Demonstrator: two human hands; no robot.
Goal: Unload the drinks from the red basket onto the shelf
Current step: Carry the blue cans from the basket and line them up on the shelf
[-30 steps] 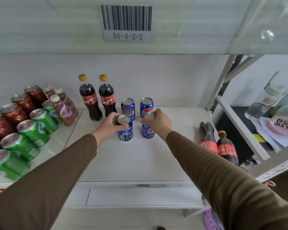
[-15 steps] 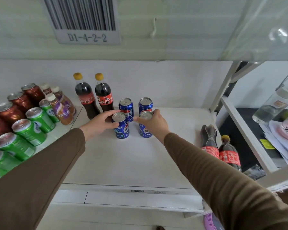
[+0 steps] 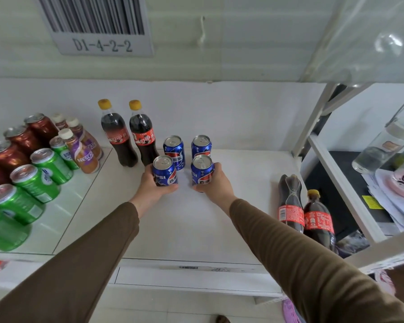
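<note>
The white shelf carries two cola bottles at the back, with four blue cans in front. Left hand has its fingers clamped on the front left can; right hand grips the front right can, both upright.

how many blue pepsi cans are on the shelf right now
4. Two stand at the back: back left can, back right can. Two in front: the left hand grips the front left can, the right hand grips the front right can. None looks hidden.
</note>
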